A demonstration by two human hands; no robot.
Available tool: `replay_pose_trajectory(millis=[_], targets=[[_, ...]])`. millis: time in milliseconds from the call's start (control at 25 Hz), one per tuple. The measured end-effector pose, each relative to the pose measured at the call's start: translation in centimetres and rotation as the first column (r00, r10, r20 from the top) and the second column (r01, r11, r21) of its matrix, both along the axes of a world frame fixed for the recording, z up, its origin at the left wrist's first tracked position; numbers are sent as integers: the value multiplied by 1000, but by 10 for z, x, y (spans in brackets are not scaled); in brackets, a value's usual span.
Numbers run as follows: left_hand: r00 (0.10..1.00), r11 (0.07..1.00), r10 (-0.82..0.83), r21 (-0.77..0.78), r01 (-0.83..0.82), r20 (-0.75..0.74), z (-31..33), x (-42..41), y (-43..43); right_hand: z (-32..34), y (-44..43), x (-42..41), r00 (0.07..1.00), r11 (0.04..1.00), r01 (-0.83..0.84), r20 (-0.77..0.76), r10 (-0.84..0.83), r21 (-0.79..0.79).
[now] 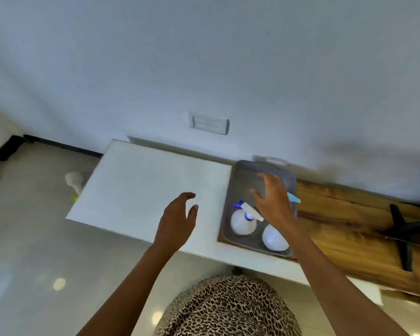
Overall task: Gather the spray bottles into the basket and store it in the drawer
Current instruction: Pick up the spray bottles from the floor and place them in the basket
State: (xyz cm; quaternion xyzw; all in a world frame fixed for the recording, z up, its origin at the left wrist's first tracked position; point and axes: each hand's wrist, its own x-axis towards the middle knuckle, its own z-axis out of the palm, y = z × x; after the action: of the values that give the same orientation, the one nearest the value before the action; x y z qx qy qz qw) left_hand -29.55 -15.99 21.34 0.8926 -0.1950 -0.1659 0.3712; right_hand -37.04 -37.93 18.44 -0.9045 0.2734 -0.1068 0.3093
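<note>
A grey basket (246,175) sits at the right end of the white counter (143,185), against the wall. Two white spray bottles stand in it: one with a dark blue trigger (243,220) at the near left, one with a light blue trigger (274,237) at the near right, partly hidden by my forearm. My right hand (273,198) hovers above the basket with fingers spread and nothing in it. My left hand (177,220) hangs over the counter to the left of the basket, fingers apart and empty. A third white spray bottle (74,181) lies on the floor left of the counter.
A wooden surface (349,226) extends right of the basket, with a black stand foot (403,236) on it. A wall socket plate (209,122) sits above the counter. Pale tiled floor lies to the left, with dark cables (0,154) at the far left.
</note>
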Motion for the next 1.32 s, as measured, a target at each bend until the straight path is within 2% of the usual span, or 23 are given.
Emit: replay_pose_trajectory(millis=[80,200,440,760,1080,1320], targets=[[999,999,37,-3,-37,-10,3,6,21,13,14,11,999,1000,-2,45,3,-14],[986,985,167,-39,-165,31,21,35,104,43,88,52,984,995,-101,148,102,-13],[927,928,367,-99,-359,83,34,91,216,66,204,140,939,953,-302,169,300,-17],[821,823,569,-43,-567,58,9,206,351,36,346,303,832,827,-555,35,554,89],[754,753,657,65,-654,-21,-4,342,454,16,455,451,743,749,-639,-112,660,178],[791,796,604,118,-594,-100,-41,439,518,-28,517,538,701,736,-645,-224,677,206]])
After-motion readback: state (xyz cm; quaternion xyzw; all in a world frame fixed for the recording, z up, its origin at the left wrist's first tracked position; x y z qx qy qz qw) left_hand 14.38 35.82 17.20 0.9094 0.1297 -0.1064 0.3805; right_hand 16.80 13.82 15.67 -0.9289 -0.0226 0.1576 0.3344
